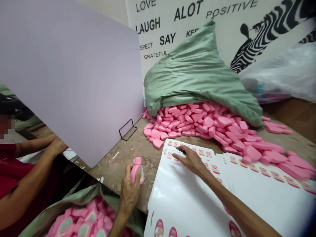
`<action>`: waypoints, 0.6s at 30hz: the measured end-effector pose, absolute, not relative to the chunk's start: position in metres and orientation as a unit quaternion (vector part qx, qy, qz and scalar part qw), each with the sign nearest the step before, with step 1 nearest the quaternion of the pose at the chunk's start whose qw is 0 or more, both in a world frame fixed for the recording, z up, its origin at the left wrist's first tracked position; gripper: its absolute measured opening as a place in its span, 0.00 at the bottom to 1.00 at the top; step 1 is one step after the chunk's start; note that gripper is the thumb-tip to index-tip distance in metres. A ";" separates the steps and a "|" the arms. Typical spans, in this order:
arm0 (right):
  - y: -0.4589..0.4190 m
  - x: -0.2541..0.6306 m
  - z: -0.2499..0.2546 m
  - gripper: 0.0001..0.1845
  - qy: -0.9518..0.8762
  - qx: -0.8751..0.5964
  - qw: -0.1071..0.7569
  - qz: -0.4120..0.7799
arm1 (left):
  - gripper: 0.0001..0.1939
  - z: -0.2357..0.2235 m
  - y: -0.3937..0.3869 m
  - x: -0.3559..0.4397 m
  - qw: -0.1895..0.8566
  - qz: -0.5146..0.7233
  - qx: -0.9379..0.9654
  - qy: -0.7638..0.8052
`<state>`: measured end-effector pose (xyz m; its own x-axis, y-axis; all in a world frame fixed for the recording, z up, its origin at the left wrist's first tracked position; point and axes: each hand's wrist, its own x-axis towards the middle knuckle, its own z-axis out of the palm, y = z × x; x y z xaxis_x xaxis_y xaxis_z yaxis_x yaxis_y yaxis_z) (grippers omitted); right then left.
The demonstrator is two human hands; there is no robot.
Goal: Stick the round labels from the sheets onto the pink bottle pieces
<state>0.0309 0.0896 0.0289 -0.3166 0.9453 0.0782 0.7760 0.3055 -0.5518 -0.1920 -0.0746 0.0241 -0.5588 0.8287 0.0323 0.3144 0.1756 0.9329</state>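
My left hand (129,192) is closed around a small pink plastic bottle (137,161), held cap end up above the table edge; part of a pale label shows on its side. Over the top of a white sticker sheet (177,191), my right hand (189,159) grips a small black tool (181,150) between thumb and fingers. Its exact kind is hard to make out. Small pink and cream labels run along the sheet's upper part, and larger pink oval ones lie near its bottom. A second sticker sheet (259,194) lies to the right.
A large heap of pink bottles (192,120) spills from a green sack (197,75) at the back. Below the table, another sack (96,191) holds labelled pink bottles. A pale divider panel (86,82) with a black wire stand (127,130) rises left; beyond it is a co-worker's arm (32,184).
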 end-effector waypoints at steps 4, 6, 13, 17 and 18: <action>0.120 -0.038 0.025 0.24 -0.802 -0.552 0.167 0.155 | 0.21 0.004 -0.058 -0.235 0.125 0.484 0.420 0.758; 0.128 -0.058 0.023 0.22 -0.807 -0.551 0.159 0.144 | 0.21 -0.004 -0.051 -0.253 0.108 0.479 0.421 0.763; 0.112 -0.052 0.033 0.23 -0.804 -0.545 0.184 0.153 | 0.17 0.005 -0.041 -0.270 0.037 0.451 0.404 0.795; 0.058 -0.030 0.044 0.22 -0.788 -0.523 0.236 0.222 | 0.19 0.031 -0.038 -0.218 0.132 0.510 0.443 0.725; 0.040 -0.025 0.045 0.22 -0.781 -0.511 0.255 0.251 | 0.19 0.037 -0.039 -0.199 0.216 0.523 0.438 0.698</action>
